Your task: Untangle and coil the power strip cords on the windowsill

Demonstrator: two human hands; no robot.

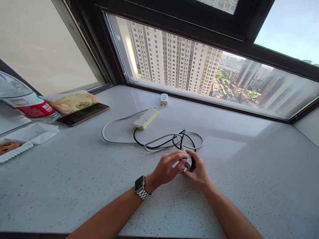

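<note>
My left hand [166, 167] is closed around a light-coloured power plug [188, 161], whose metal prongs point toward me. My right hand [198, 170] is closed on the plugs from the other side. Dark plastic, seemingly a black plug [193, 163], shows against the right palm, partly covered by fingers. A white cord [161, 136] and a black cord [159, 146] run from the hands in a loose tangle. Beyond them lies a white power strip [146, 119]. A small white socket block [163, 99] sits near the window, joined to the white cord.
At the left stand a water bottle [27, 99] with a red label, a yellow snack packet [73, 101] and a dark phone [83, 113]. A white tray [41, 132] with a cookie [9, 147] is nearer. A window frame [211, 108] borders the speckled counter [87, 186].
</note>
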